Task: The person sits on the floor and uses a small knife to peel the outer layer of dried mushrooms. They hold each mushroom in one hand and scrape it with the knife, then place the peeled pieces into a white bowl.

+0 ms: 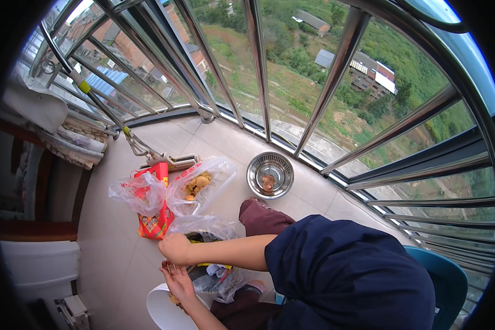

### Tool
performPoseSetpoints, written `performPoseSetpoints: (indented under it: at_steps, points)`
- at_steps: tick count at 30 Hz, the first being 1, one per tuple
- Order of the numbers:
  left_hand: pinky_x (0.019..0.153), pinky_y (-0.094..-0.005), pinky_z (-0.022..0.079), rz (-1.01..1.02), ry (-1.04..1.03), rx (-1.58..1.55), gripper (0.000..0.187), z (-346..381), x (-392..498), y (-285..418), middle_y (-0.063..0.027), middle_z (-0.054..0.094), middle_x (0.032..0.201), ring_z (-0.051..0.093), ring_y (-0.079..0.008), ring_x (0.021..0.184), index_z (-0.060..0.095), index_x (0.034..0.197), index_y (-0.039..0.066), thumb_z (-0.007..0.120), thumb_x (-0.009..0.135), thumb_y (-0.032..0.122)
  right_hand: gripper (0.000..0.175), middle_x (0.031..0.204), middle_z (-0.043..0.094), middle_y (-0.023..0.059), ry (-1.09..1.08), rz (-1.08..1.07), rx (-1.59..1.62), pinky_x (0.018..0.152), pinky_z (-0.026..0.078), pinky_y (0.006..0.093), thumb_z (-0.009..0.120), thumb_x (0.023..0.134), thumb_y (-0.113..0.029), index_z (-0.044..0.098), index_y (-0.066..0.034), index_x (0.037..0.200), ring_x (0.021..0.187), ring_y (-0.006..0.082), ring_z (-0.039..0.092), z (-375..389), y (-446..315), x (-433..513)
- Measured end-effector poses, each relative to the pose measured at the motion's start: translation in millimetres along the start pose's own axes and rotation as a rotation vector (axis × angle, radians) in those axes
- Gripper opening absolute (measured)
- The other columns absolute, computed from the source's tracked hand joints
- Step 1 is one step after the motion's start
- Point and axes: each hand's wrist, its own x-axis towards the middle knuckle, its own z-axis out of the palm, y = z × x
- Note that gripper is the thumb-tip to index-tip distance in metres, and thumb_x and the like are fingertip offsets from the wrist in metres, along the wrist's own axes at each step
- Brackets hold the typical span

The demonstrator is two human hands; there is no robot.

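My right hand (175,248) is curled into a fist just above the fingertips of my left hand; whether anything is inside it is hidden. Palm up and fingers extended, my left hand (179,284) is over the rim of a white plastic bucket (159,303). Small brown pieces show in the bucket, partly behind my left wrist. Under my right forearm lies a clear plastic bag (208,225) with dark contents and wrappers. Beyond it, another clear bag (216,177) holds yellow-brown pieces (199,183). A steel basin (270,154) contains a brown lump (268,182).
A red patterned bag (154,225) with clear plastic (148,192) over it stands on the tiled floor, near a mop (171,161). Metal railings (260,74) curve around the balcony. My feet flank the plastic bag, and a teal chair (445,272) is beneath me.
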Motion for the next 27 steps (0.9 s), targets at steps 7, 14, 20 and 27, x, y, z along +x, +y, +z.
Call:
performPoseSetpoints:
  at_steps: [7,14,20,27]
  points:
    - [0.087,-0.0317,0.041,0.035,-0.374,-0.081,0.025,7.1,-3.5,1.9,-0.0005,0.057,0.101,0.053,-0.0142,0.098,0.055,0.107,0.011,0.053,0.091,0.030,0.016,0.074,0.065,0.0172,0.006,0.062,0.034,0.059,0.053,0.0395,0.067,0.060,-0.011,0.065,-0.0026,0.074,0.071,0.0303,0.066,0.5,-2.1,2.2]
    - [0.083,-0.0268,0.041,0.138,-0.038,0.072,0.035,30.5,-12.6,-4.2,-0.0004,0.055,0.103,0.051,-0.0118,0.095,0.048,0.120,0.010,0.054,0.091,0.028,0.022,0.075,0.065,0.0181,0.077,0.097,0.109,0.060,0.053,0.0397,0.069,0.058,-0.012,0.063,-0.0004,0.077,0.072,0.0314,0.065,-1.2,-4.5,1.9]
    - [0.075,-0.0237,0.042,0.127,-0.038,0.107,0.027,15.4,-6.4,-3.0,-0.0010,0.057,0.101,0.052,-0.0101,0.089,0.051,0.114,0.009,0.054,0.091,0.024,0.023,0.077,0.066,0.0174,-0.051,0.092,0.109,0.063,0.053,0.0382,0.073,0.055,-0.013,0.066,-0.0016,0.073,0.075,0.0295,0.066,-3.0,-3.6,2.0]
    - [0.068,-0.0225,0.042,0.083,-0.083,0.063,0.017,6.8,-3.0,-2.5,0.0005,0.059,0.090,0.053,-0.0094,0.080,0.056,0.103,0.009,0.053,0.091,0.022,0.024,0.075,0.066,0.0171,-0.089,0.062,0.122,0.063,0.053,0.0380,0.075,0.050,-0.010,0.067,-0.0013,0.071,0.074,0.0291,0.066,-1.7,-5.0,3.6]
